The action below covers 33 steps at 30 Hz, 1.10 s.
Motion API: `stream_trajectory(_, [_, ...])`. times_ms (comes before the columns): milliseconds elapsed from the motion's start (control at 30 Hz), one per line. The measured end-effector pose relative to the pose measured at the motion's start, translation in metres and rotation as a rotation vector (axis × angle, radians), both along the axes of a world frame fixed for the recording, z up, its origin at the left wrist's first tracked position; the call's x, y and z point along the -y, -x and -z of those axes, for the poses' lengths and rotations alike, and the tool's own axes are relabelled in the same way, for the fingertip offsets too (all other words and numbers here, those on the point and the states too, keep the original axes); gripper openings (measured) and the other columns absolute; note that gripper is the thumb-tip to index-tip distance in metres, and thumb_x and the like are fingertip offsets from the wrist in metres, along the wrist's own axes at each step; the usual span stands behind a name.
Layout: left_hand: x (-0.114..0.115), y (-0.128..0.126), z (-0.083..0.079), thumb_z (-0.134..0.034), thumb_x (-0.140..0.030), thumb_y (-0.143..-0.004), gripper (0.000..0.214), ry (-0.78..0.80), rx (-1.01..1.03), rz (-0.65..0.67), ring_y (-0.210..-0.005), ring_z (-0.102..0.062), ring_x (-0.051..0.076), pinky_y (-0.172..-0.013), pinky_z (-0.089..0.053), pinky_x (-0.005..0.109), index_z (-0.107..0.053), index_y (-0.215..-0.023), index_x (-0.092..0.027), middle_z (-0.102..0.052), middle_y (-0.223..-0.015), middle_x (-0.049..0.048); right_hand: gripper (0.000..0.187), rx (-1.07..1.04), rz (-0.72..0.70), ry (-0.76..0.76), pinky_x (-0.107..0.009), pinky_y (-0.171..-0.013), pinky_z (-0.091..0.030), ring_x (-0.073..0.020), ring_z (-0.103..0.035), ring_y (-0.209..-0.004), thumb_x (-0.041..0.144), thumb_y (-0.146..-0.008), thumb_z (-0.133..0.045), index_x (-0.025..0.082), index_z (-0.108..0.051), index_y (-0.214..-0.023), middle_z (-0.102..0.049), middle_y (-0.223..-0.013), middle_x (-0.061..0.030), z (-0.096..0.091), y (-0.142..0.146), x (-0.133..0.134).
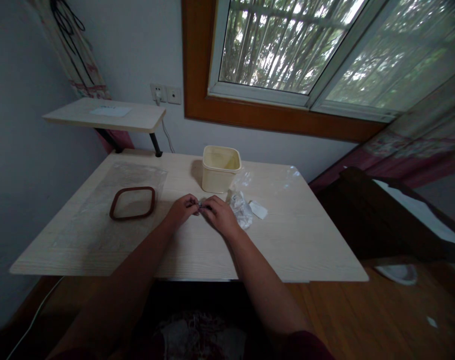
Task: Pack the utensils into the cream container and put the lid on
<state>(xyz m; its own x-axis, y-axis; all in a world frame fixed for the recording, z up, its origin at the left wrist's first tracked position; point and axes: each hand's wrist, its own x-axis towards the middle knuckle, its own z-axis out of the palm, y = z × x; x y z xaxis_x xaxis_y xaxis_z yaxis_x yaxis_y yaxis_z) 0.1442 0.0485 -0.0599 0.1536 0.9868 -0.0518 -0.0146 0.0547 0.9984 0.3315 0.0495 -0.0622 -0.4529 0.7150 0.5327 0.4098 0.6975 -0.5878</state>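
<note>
My left hand (182,209) and my right hand (220,213) meet over the middle of the pale wooden table (295,240). Both have their fingers pinched together on a small shiny object (201,204) between them, too small to name. A crumpled clear plastic wrapper (241,208) lies just right of my right hand, with a small white piece (258,209) beside it. A cream square plastic container (220,168), open at the top, stands behind my hands.
A brown rounded-square ring (132,203) lies on a clear plastic sheet (137,175) at the table's left. A raised shelf (103,114) stands at the back left below a wall socket (165,93). A dark bed frame (381,220) is on the right, under a window.
</note>
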Motion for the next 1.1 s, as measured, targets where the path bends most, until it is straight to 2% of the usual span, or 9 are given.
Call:
stream_trajectory(133, [-0.003, 0.0, 0.002, -0.067, -0.027, -0.067, 0.017, 0.041, 0.089, -0.033, -0.061, -0.062, 0.012, -0.067, -0.054, 0.03, -0.057, -0.077, -0.017, -0.065, -0.068, -0.002, 0.008, -0.05, -0.012, -0.014, -0.037, -0.088, -0.049, -0.0227, -0.058, -0.097, 0.027, -0.098, -0.056, 0.022, -0.063, -0.097, -0.063, -0.097, -0.0078, 0.0, -0.001, -0.001])
stream_trajectory(267, [-0.005, 0.0, 0.002, -0.067, -0.025, -0.066, 0.017, 0.084, 0.213, -0.033, -0.062, -0.061, 0.012, -0.065, -0.052, 0.028, -0.056, -0.076, -0.017, -0.064, -0.067, -0.0015, 0.008, -0.171, 0.005, 0.032, -0.035, -0.083, -0.048, -0.0215, -0.057, -0.091, 0.027, -0.098, -0.054, 0.023, -0.058, -0.093, -0.059, -0.093, -0.0057, 0.001, 0.001, -0.002])
stream_trajectory(400, [-0.001, 0.001, -0.001, -0.07, -0.027, -0.07, 0.02, 0.014, 0.149, 0.001, -0.063, -0.061, 0.012, -0.066, -0.052, 0.028, -0.059, -0.083, -0.017, -0.065, -0.073, -0.0013, 0.011, -0.219, 0.041, 0.122, -0.034, -0.081, -0.047, -0.0198, -0.058, -0.088, 0.032, -0.099, -0.052, 0.022, -0.056, -0.095, -0.059, -0.092, -0.0043, 0.004, 0.003, -0.002])
stream_trajectory(533, [0.0, 0.001, 0.0, -0.072, -0.028, -0.072, 0.022, -0.015, 0.099, 0.04, -0.065, -0.063, 0.013, -0.07, -0.054, 0.03, -0.06, -0.086, -0.017, -0.066, -0.074, -0.0005, 0.021, -0.25, 0.077, 0.231, -0.034, -0.086, -0.049, -0.0196, -0.062, -0.095, 0.039, -0.1, -0.052, 0.022, -0.055, -0.112, -0.063, -0.102, -0.0058, 0.007, 0.002, -0.002])
stream_trajectory(667, [-0.003, 0.0, 0.006, -0.073, -0.03, -0.071, 0.023, 0.014, 0.173, -0.04, -0.072, -0.065, 0.014, -0.074, -0.054, 0.03, -0.06, -0.085, -0.017, -0.067, -0.077, 0.0005, 0.036, -0.168, 0.035, 0.297, -0.038, -0.097, -0.048, -0.0216, -0.063, -0.109, 0.044, -0.095, -0.061, 0.023, -0.052, -0.123, -0.065, -0.116, -0.008, 0.007, 0.001, 0.0])
stream_trajectory(833, [-0.007, -0.005, 0.009, -0.069, -0.03, -0.072, 0.021, 0.011, 0.252, -0.169, -0.073, -0.063, 0.013, -0.072, -0.052, 0.027, -0.058, -0.085, -0.018, -0.065, -0.079, -0.0004, 0.051, -0.142, 0.066, 0.359, -0.038, -0.095, -0.05, -0.0225, -0.064, -0.108, 0.047, -0.09, -0.069, 0.024, -0.049, -0.131, -0.066, -0.119, -0.0087, 0.008, 0.005, 0.0])
stream_trajectory(933, [-0.007, -0.003, 0.007, -0.065, -0.027, -0.072, 0.017, -0.06, 0.109, -0.212, -0.07, -0.063, 0.013, -0.072, -0.052, 0.028, -0.058, -0.085, -0.018, -0.066, -0.077, -0.0003, 0.05, -0.186, 0.08, 0.363, -0.038, -0.094, -0.051, -0.0221, -0.065, -0.106, 0.044, -0.091, -0.067, 0.024, -0.05, -0.133, -0.067, -0.118, -0.008, 0.01, 0.006, -0.001])
stream_trajectory(1100, [-0.009, 0.005, 0.007, -0.066, -0.021, -0.067, 0.016, -0.202, -0.194, -0.178, -0.072, -0.065, 0.015, -0.072, -0.052, 0.028, -0.062, -0.083, -0.019, -0.067, -0.076, -0.0007, 0.037, -0.183, 0.033, 0.146, -0.039, -0.1, -0.048, -0.0228, -0.061, -0.113, 0.037, -0.092, -0.069, 0.027, -0.062, -0.126, -0.065, -0.119, -0.0084, 0.008, 0.005, -0.003])
